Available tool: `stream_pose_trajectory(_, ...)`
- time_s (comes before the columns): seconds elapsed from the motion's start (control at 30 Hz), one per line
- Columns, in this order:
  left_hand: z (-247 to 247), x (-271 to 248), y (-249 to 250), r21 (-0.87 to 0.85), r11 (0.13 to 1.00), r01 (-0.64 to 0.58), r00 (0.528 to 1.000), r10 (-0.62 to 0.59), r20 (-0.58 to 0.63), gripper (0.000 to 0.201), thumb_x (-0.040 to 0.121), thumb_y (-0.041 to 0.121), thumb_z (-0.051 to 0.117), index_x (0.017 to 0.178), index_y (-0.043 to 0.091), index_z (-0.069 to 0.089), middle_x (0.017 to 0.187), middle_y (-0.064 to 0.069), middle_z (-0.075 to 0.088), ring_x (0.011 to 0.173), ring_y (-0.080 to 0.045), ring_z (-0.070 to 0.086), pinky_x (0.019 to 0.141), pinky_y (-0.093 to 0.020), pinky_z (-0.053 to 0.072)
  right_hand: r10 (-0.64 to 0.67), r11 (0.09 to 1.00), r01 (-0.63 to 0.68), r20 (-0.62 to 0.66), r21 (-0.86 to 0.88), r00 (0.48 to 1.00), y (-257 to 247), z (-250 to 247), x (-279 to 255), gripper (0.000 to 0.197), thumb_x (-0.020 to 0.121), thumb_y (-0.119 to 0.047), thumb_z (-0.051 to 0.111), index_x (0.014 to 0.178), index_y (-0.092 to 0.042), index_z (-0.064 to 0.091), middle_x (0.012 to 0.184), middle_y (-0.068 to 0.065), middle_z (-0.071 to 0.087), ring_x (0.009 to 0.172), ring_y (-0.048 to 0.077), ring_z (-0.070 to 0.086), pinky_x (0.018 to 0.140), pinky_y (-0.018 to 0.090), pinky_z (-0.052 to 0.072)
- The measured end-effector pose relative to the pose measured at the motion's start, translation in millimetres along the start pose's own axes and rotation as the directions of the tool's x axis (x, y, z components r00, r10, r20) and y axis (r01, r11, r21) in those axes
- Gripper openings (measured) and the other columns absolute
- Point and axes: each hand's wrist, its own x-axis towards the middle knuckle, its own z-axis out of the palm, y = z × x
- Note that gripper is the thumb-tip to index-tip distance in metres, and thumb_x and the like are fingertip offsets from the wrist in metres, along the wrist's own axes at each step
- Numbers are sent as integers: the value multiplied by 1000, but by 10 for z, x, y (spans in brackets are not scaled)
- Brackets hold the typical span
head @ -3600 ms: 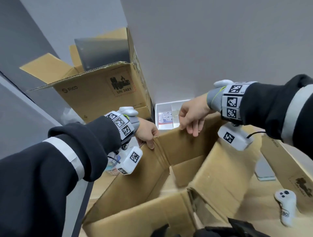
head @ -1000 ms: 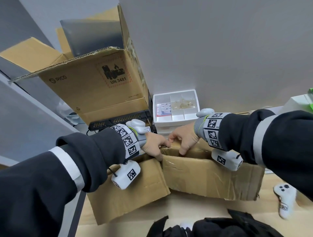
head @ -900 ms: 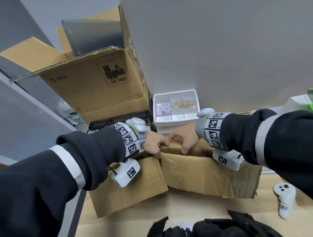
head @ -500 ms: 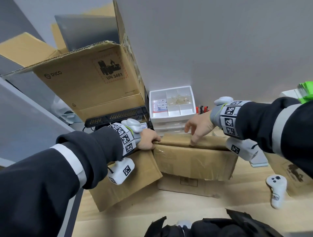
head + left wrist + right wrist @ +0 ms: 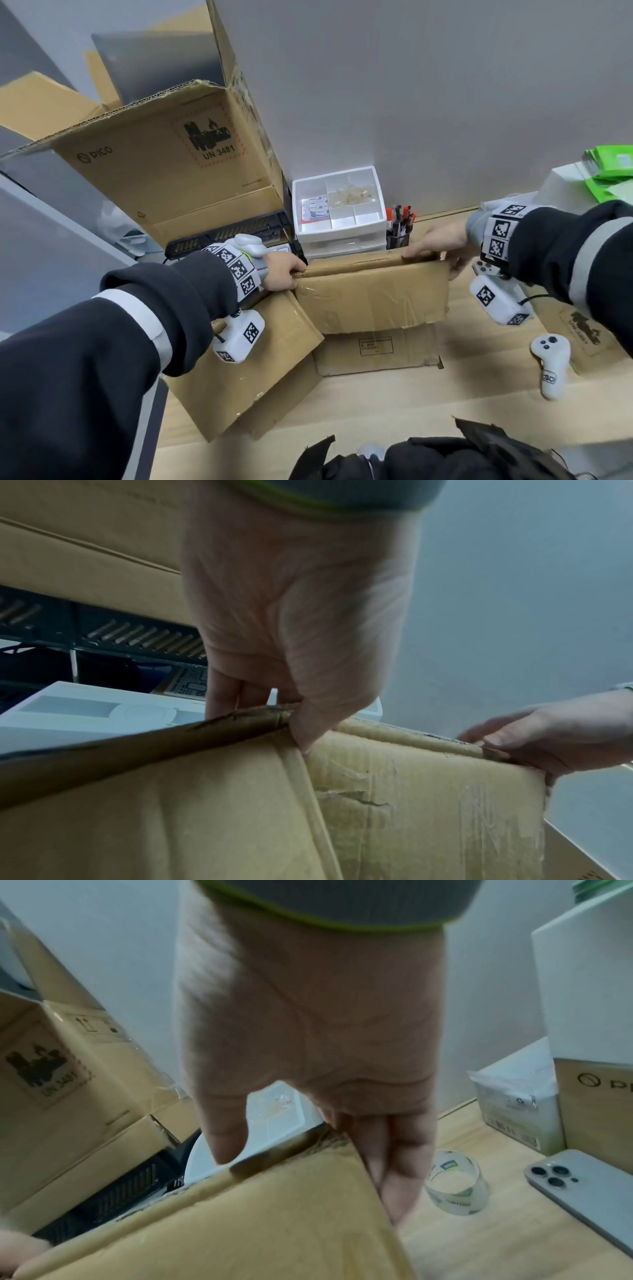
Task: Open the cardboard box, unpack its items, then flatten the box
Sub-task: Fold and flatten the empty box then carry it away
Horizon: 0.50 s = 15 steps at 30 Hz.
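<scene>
Right hand (image 5: pixel 442 244) has slid rightward along the collapsed cardboard box (image 5: pixel 373 301).

Dark sleeves (image 5: pixel 102 359) bore pale grey stripes (image 5: pixel 137 315). Behind the left hand (image 5: pixel 282 274) and right hand (image 5: pixel 440 245) sat lime-edged grey cuffs (image 5: pixel 474 226), black-and-white marker bands (image 5: pixel 239 270), and white tagged camera pods (image 5: pixel 239 335).

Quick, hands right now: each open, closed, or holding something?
Left hand: grips the box's top edge.
Right hand: open, straight fingers against the box's right end.
</scene>
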Motion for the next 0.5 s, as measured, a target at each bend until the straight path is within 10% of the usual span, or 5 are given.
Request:
stream_pose_trajectory(0.3,-9,-42,-87,-39,993,111,989,-106,106,38,81,36,69,117,27,61,98,2,58,88,-18,56,78,-30,49,-43,987,58,-103,148,994,-33,-50,94,39,81,-35,77,107,-13,58,106,10,59,90,26,58,71,34,52)
stream_pose_trajectory(0.5,67,-75,-110,-165,971,175,978,-152,145,78,69,40,65,144,46,43,127,7,61,115,-18,58,103,-35,50,-38,951,78,-135,300,990,-60,-85,110,31,87,-18,72,115,-8,61,113,15,68,103,32,67,90,49,55)
